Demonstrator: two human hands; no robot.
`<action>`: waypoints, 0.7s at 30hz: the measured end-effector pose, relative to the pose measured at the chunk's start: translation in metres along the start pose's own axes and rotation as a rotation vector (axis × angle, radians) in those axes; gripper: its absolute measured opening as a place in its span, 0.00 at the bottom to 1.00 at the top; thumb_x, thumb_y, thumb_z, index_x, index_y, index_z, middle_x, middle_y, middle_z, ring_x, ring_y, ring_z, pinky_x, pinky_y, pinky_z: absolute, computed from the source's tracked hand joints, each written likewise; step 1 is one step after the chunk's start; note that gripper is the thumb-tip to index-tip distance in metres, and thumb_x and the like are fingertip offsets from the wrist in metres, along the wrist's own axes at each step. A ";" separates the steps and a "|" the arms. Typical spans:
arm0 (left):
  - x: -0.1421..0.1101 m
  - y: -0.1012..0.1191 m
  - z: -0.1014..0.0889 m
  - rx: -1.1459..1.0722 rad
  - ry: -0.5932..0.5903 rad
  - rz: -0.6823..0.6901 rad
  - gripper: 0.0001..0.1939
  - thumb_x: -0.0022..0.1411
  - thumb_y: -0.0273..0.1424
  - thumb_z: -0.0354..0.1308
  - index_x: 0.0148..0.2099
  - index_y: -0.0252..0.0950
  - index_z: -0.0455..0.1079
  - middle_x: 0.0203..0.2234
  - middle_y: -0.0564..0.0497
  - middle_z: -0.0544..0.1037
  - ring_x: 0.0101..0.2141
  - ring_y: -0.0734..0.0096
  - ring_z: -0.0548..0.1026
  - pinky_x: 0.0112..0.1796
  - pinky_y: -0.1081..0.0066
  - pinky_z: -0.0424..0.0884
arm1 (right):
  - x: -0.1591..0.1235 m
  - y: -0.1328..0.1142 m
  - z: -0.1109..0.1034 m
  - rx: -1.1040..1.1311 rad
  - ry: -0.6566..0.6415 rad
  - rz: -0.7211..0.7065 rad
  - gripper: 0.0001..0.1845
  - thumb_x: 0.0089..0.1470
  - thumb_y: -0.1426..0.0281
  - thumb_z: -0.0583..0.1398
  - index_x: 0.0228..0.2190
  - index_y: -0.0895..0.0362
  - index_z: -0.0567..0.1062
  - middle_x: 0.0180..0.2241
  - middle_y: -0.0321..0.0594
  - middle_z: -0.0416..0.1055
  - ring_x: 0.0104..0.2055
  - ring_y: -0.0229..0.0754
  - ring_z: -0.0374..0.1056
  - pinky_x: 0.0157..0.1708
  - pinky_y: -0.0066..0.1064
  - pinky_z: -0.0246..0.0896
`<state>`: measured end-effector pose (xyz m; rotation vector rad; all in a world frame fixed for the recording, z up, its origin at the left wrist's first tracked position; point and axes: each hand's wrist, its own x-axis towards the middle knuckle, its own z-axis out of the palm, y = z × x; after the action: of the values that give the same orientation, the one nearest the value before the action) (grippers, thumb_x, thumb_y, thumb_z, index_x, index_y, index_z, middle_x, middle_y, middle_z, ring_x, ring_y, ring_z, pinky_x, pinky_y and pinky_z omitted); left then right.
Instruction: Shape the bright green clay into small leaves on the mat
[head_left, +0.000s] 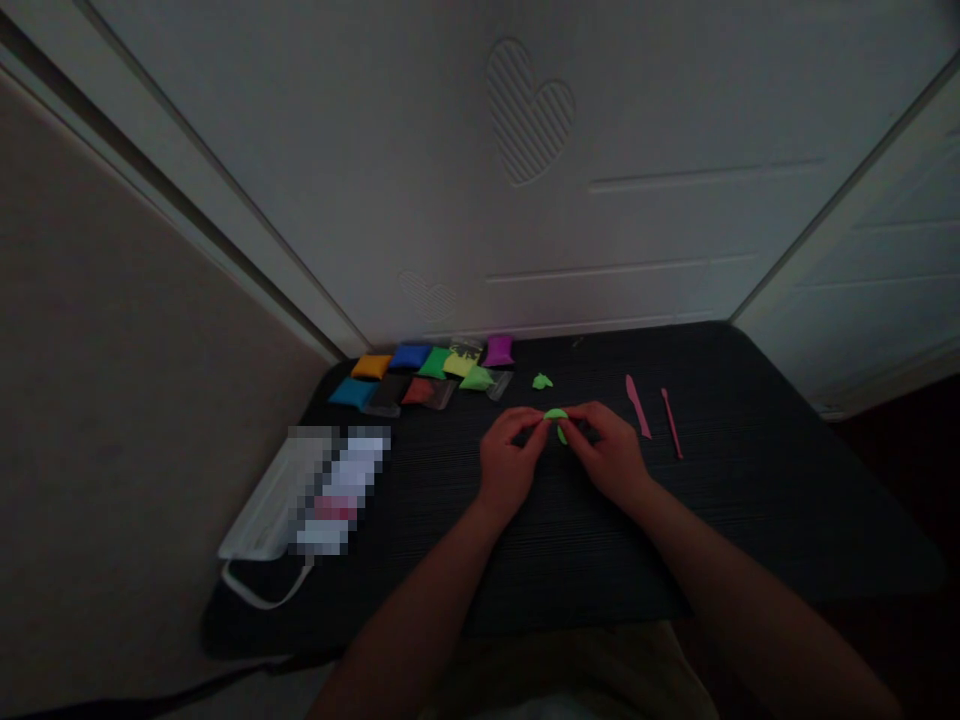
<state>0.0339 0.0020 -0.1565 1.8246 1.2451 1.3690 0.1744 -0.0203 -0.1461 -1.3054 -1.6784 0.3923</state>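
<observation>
Between the fingertips of my left hand and my right hand is a piece of light green modelling clay, pinched from both sides above the table. Its top edge looks curved, and more green shows just below, partly covered by my right fingers. Whether that lower bit is the same piece I cannot tell. A small irregular lump of green clay lies on the table just beyond my hands. To the right of my right hand rest a pink plastic knife and a thin pink modelling stick.
Several small packets of coloured clay lie at the back left, among them an orange packet and a purple packet. A white face mask and a blurred-out item are at the left. Behind the dark table stands a white panel.
</observation>
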 end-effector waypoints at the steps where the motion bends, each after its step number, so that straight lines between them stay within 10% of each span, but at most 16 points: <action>1: 0.000 0.000 0.000 0.014 -0.012 -0.001 0.05 0.52 0.31 0.56 0.33 0.36 0.69 0.31 0.51 0.73 0.32 0.74 0.70 0.36 0.70 0.67 | 0.000 0.000 0.000 -0.004 0.000 0.005 0.08 0.51 0.69 0.54 0.34 0.54 0.71 0.30 0.38 0.70 0.32 0.38 0.65 0.33 0.31 0.61; 21: -0.004 -0.004 -0.003 0.038 -0.076 0.125 0.09 0.54 0.25 0.52 0.39 0.37 0.65 0.36 0.49 0.72 0.39 0.71 0.70 0.41 0.68 0.67 | -0.001 0.008 0.004 0.058 -0.041 0.023 0.08 0.49 0.74 0.54 0.34 0.54 0.68 0.32 0.38 0.68 0.36 0.40 0.64 0.37 0.33 0.61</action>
<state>0.0299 0.0001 -0.1603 1.9910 1.1420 1.3368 0.1757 -0.0164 -0.1545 -1.2828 -1.6752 0.4806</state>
